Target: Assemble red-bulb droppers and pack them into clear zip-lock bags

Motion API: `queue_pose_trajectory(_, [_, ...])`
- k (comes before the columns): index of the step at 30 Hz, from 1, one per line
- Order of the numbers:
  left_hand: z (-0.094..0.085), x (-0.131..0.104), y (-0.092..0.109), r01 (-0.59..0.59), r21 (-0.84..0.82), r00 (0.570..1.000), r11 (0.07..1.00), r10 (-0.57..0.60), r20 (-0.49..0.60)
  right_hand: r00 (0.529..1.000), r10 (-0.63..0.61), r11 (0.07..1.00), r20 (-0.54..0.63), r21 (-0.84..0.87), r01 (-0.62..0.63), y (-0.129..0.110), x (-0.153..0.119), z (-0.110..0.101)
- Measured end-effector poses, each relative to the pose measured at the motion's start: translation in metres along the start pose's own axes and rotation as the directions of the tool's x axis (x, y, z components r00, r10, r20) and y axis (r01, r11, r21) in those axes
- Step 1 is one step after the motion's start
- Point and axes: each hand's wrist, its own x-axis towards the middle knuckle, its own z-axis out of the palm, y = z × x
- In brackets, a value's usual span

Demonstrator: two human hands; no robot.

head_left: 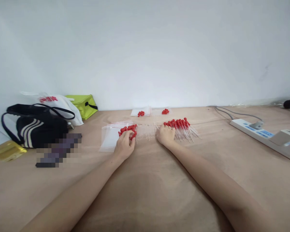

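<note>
My left hand (125, 144) reaches into a pile of red rubber dropper bulbs (128, 129), its fingers closed around one bulb (133, 135). The pile lies over the right side of flat clear zip bags (108, 138). My right hand (166, 134) rests with curled fingers at the right end of a row of thin clear tubes (146, 132); what it holds, if anything, is hidden. Just right of it, several droppers (183, 129) lie fanned side by side, red bulbs away from me and clear stems pointing towards me.
Two clear bags with red bulbs (141, 113) (165, 111) lie by the wall. On the left are a black bag (41, 125), a white plastic bag (70, 111), a lime-green bag (84, 104), a yellow packet (7, 150) and a blurred-out dark object (60, 150). A power strip (253, 130) with plugs sits right.
</note>
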Motion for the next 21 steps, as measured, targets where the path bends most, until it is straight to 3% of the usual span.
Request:
queue_pose_trajectory(4, [-0.002,-0.009,0.016,-0.196,-0.076,0.979,0.978,0.199,0.036,0.999,-0.044,0.999,-0.019,-0.02,0.044,0.011,-0.012,-0.005])
queue_pose_trajectory(7, [-0.003,-0.015,0.026,-0.267,-0.149,0.957,0.952,0.28,0.077,0.981,-0.173,0.981,-0.088,0.072,0.18,0.029,-0.024,-0.007])
queue_pose_trajectory(11, [-0.004,-0.017,0.031,-0.257,-0.198,0.945,0.946,0.289,0.151,0.905,-0.385,0.851,-0.179,0.312,0.423,0.059,-0.045,-0.013])
queue_pose_trajectory(14, [-0.003,-0.016,0.032,-0.253,-0.235,0.929,0.938,0.304,0.212,0.841,-0.505,0.757,-0.196,0.368,0.54,0.073,-0.061,-0.022])
queue_pose_trajectory(21, [0.003,-0.017,0.039,-0.257,-0.293,0.913,0.921,0.33,0.238,0.772,-0.623,0.692,-0.124,0.373,0.618,0.067,-0.071,-0.031])
